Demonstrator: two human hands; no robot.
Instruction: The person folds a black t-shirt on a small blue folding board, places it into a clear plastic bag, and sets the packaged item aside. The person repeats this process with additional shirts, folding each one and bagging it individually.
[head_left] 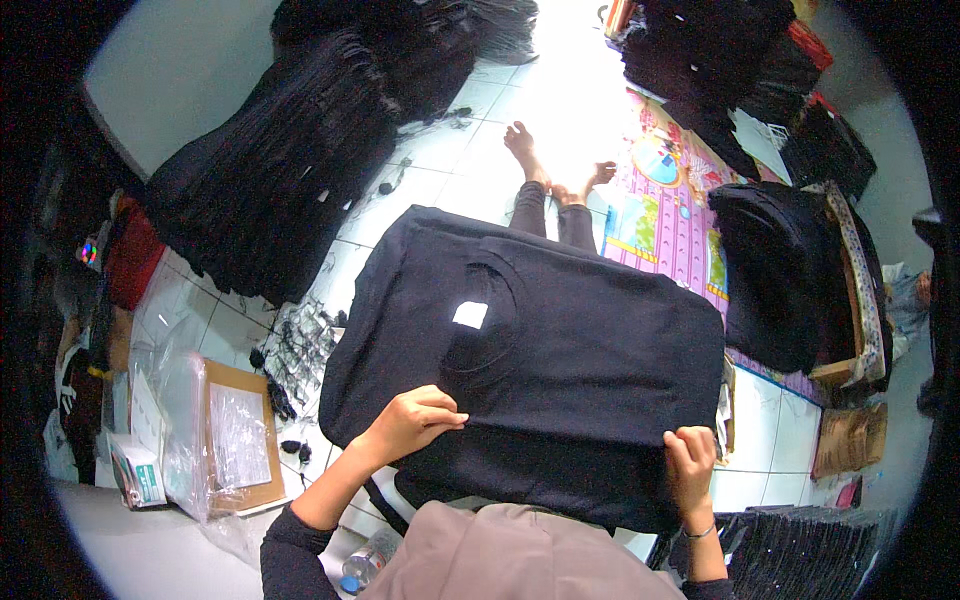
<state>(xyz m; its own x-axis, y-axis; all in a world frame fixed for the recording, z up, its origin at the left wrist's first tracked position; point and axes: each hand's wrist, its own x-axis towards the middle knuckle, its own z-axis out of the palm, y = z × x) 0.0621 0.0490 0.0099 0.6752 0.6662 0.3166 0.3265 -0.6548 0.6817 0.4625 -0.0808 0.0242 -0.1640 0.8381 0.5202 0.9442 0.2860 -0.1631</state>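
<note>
A black T-shirt (590, 340) lies spread over a broad flat support in front of me, its round neckline to the left with a small white label (470, 315) inside. My left hand (415, 425) pinches the cloth near the neckline, thumb and fingers pressed together. Over at the right near part, my right hand (690, 460) is closed on the same shirt. Between the two hands runs a straight crease, and the cloth on my side of it hangs toward my lap. The support under the shirt is mostly hidden.
Tall heaps of black garments stand at far left (290, 150) and far right (700, 60). More black cloth (770, 280) lies right; a folded black stack (800, 550) is near right. A plastic-wrapped cardboard piece (240, 435) and a bottle (365, 565) are left. Bare feet (525, 150) show beyond.
</note>
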